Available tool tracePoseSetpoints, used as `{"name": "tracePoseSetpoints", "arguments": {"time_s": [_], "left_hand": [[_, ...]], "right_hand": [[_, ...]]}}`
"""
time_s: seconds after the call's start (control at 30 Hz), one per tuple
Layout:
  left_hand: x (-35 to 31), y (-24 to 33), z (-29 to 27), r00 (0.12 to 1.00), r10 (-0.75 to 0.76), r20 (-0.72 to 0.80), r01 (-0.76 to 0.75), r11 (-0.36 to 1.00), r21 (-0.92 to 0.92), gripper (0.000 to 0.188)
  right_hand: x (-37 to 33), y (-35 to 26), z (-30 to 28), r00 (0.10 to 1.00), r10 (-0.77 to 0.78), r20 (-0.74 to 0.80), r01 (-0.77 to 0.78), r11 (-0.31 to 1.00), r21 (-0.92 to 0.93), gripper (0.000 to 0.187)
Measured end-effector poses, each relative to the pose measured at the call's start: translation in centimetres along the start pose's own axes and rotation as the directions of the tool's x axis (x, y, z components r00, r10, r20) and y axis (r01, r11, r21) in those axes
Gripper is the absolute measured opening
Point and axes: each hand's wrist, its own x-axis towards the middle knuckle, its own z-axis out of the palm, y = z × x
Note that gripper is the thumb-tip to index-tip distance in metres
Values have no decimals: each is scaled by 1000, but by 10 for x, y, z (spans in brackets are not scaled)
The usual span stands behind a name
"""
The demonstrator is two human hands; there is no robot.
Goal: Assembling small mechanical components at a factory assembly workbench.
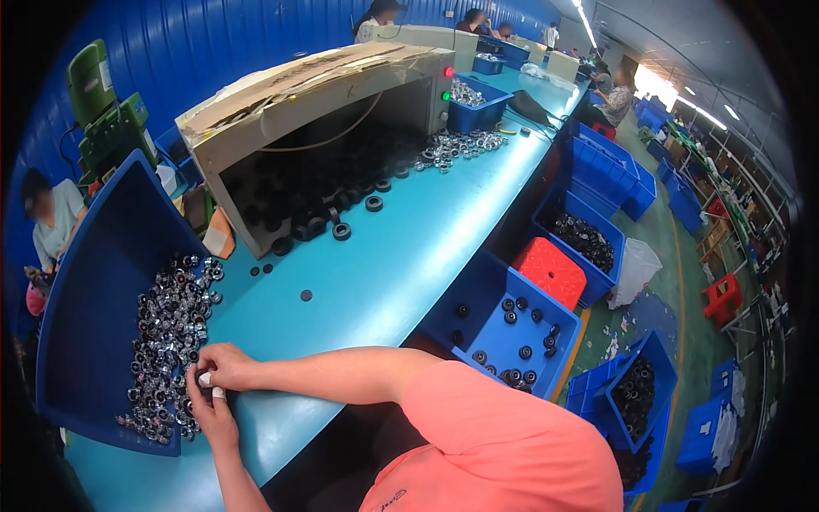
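Observation:
My left hand and my right hand meet at the table's near left, fingers closed together on a small dark wheel part, mostly hidden by the fingers. White wraps cover some fingertips. Right beside them, many shiny clear-and-black wheel hubs spill from a large blue bin tipped on its side. Black rubber rings lie farther off on the turquoise tabletop, and a small dark disc rests nearer to me.
A box-like machine with a dark opening stands over a heap of black rings. Beyond it sits a blue bin of shiny hubs. Below the table edge, a blue bin holds finished-looking wheels, near a red stool. Other people work farther away.

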Motion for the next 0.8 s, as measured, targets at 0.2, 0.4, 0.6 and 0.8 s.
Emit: {"name": "tracePoseSetpoints", "arguments": {"time_s": [0.2, 0.4, 0.6, 0.8], "left_hand": [[5, 9, -4, 1000, -15, -4, 15, 989, -144, 56], [6, 14, -2, 997, 33, -72, -34, 999, -12, 56], [0, 25, -8, 989, -61, -131, 51, 995, -80, 53], [1, 21, -5, 980, -57, -192, 22, 983, -183, 48]], "right_hand": [[1, -19, -16, 945, 168, 280, -268, 890, 370, 22], [-1, -27, -42, 880, 263, 396, -439, 769, 464, 28], [-2, -44, -43, 828, 282, 484, -526, 690, 498, 29], [1, -38, -39, 822, 269, 501, -524, 701, 484, 30]]}}
